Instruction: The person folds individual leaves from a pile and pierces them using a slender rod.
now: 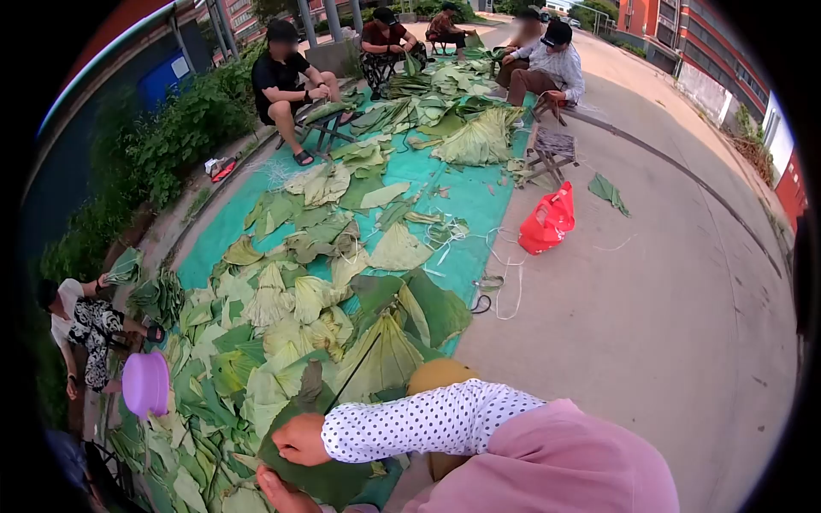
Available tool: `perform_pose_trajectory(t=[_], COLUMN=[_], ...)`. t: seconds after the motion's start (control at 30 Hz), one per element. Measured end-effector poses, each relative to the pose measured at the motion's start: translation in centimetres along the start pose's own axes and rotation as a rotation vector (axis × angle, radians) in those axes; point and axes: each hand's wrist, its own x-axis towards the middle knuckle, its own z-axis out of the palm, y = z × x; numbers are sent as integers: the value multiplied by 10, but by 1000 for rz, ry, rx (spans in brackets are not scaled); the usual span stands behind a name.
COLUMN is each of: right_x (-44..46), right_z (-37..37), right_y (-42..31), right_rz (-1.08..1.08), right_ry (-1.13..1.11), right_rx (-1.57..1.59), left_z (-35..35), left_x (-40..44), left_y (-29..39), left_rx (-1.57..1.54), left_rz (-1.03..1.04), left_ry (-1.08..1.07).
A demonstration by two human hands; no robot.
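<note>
A large dark green lotus leaf (329, 483) lies across my lap at the bottom of the head view. My right hand (301, 440), below a white polka-dot sleeve, is curled closed at the leaf's upper left part. Just below it, my left hand (285, 493) grips the leaf's lower left edge; the frame's bottom cuts off part of this hand. Beside my right wrist stands a folded, pale green lotus leaf (380, 363) with ribs fanning out, and a thin dark rod or stem (357, 368) crosses it. Many loose lotus leaves (248, 389) are heaped beyond my hands.
A teal tarp (466, 231) carries leaf piles away from me. A purple basin (145, 385) stands left, near a seated person (81, 321). Several other people sit at the far end. A red bag (548, 221), folding stool (552, 145) and white strings (513, 286) are right of the leaves.
</note>
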Motion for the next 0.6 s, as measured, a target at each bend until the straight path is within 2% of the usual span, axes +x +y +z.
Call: perform_pose_trajectory(t=[0.03,0.07,0.1,0.17,0.37,0.6], right_x=[-1,-2,-3,-6,-11,-13], right_z=[-1,-3,-5,-7,-8,-11], right_y=[0,0,-1,-3,0,0], right_rz=[-26,-9,-12,0,-51,-79], right_ry=[-1,-27,-18,-80,-137,-142], right_rx=[9,28,22,-53,-104,-84], left_z=[0,15,13,4,14,9], left_x=[1,0,0,-5,-15,-16], left_y=[3,7,6,8,21,8], left_rx=[299,-466,-468,619,602,607], left_rz=[11,-96,-90,313,212,244], left_ry=[40,-12,-22,-108,-210,-204])
